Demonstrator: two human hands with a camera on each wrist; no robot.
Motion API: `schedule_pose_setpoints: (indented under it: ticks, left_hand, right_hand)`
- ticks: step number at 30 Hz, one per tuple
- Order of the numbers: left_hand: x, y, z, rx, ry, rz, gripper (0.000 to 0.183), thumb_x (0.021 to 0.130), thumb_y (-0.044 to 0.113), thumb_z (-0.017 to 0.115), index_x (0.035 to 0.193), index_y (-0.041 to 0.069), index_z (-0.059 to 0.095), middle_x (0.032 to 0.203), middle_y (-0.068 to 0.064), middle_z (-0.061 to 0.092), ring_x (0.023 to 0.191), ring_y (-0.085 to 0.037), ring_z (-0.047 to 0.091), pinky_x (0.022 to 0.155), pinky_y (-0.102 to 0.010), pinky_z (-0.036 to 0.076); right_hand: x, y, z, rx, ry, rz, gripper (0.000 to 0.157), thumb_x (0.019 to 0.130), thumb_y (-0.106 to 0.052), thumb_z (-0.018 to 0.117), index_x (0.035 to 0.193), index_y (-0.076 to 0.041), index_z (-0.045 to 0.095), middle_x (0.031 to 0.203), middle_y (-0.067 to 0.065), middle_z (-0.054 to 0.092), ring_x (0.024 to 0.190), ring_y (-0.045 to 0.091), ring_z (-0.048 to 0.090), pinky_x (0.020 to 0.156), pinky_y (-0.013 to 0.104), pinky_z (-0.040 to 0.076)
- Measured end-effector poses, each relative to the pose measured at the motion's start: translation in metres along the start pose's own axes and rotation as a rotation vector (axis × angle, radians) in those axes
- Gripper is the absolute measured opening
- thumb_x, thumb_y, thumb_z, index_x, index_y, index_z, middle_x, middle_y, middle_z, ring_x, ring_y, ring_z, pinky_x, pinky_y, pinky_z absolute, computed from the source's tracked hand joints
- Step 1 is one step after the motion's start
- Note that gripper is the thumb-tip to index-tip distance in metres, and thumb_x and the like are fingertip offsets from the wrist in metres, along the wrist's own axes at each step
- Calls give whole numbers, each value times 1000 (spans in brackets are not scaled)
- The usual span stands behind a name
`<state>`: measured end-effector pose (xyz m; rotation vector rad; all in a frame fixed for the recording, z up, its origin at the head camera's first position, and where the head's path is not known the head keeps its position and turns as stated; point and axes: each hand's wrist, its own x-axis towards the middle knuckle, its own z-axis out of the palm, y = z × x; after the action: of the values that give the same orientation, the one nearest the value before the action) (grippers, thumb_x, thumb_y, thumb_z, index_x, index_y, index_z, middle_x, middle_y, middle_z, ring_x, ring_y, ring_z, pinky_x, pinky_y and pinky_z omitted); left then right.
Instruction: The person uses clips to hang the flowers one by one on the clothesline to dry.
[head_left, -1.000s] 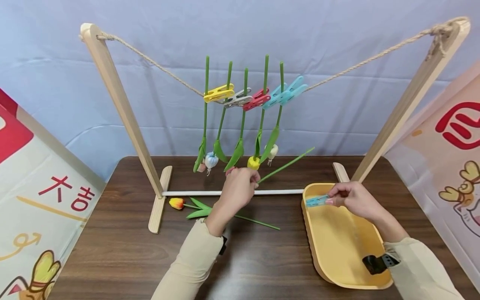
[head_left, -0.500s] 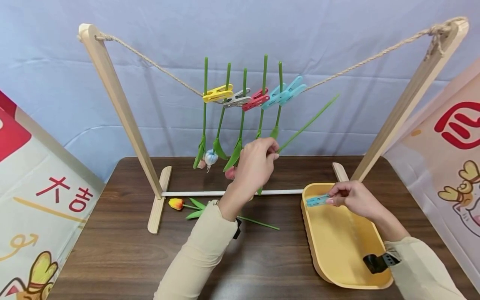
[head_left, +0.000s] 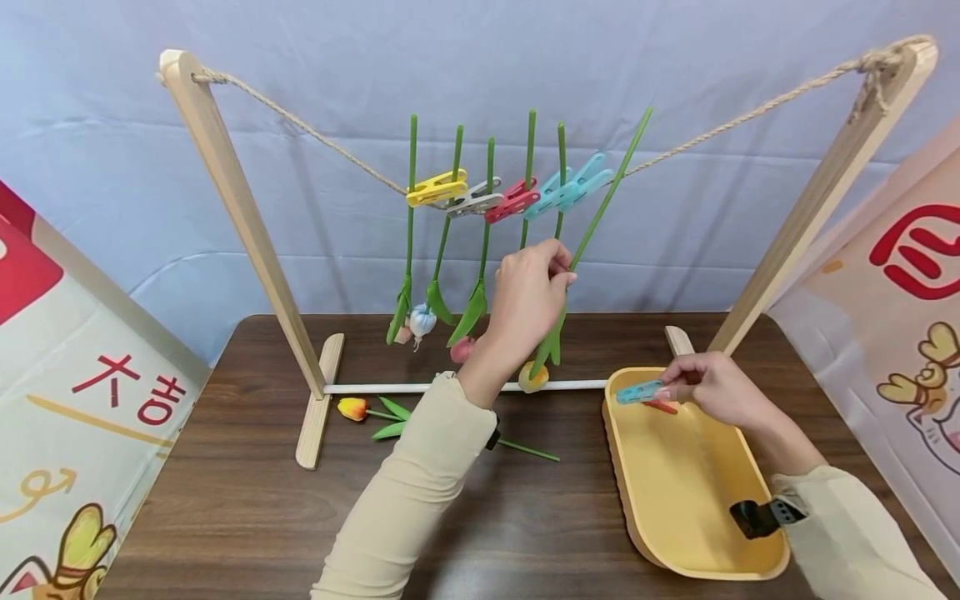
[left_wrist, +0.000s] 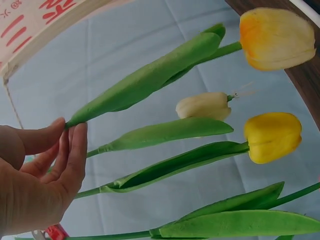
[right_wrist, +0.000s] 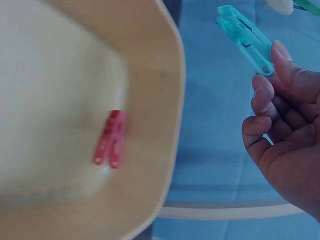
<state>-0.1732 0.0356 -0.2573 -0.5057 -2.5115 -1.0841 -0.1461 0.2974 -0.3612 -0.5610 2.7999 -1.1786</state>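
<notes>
My left hand [head_left: 525, 292] pinches the green stem of an artificial tulip [left_wrist: 277, 39], pale yellow with an orange patch, just at the base of its leaf. The bloom points down and the bare stem end slants up across the rope [head_left: 750, 114]. Thumb and fingers of my right hand [head_left: 708, 387] pinch one end of a light blue clothespin [right_wrist: 247, 40] above the yellow basket [head_left: 628, 483]. Left of the held tulip, several tulips hang head down from the rope by yellow [head_left: 437, 187], grey [head_left: 476, 198], red [head_left: 513, 200] and blue clothespins [head_left: 570, 190].
A red clothespin [right_wrist: 110, 139] lies in the basket. An orange-yellow tulip [head_left: 352, 407] lies on the brown table [head_left: 225, 508]. Wooden posts [head_left: 247, 225] carry the rope, and a white bar [head_left: 386, 388] joins them low down.
My left hand has risen and moved right with the tulip, whose stem has swung steeper up to the rope. My right hand, still pinching the blue clothespin, has shifted slightly up and right.
</notes>
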Motion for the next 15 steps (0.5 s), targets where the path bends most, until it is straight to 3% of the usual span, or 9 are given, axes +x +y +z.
schedule_pose_setpoints:
  ticks: [7, 10, 15]
  left_hand:
    - [0, -2, 3, -11, 6, -9, 8, 87, 13, 63, 88, 6, 65, 80, -1, 66, 78, -15, 60, 75, -31, 43]
    - [-1, -2, 3, -11, 6, -17, 8, 87, 13, 63, 89, 6, 65, 80, -1, 66, 79, -15, 60, 76, -31, 43]
    - [-1, -2, 4, -17, 15, -18, 8, 87, 13, 62, 88, 6, 64, 80, -1, 66, 77, -15, 60, 74, -31, 44]
  right_hand:
    - [14, -29, -21, -93, 66, -36, 4, 77, -1, 70, 79, 0, 67, 70, 4, 63, 58, 6, 52, 50, 24, 44]
    - [21, -49, -35, -145, 103, -81, 5, 76, -3, 71, 79, -2, 68, 69, 4, 63, 56, 6, 50, 48, 22, 41]
    - [35, -91, -58, -159, 173, -71, 6, 76, -2, 72, 81, -1, 68, 67, 3, 60, 53, 9, 44, 46, 21, 36]
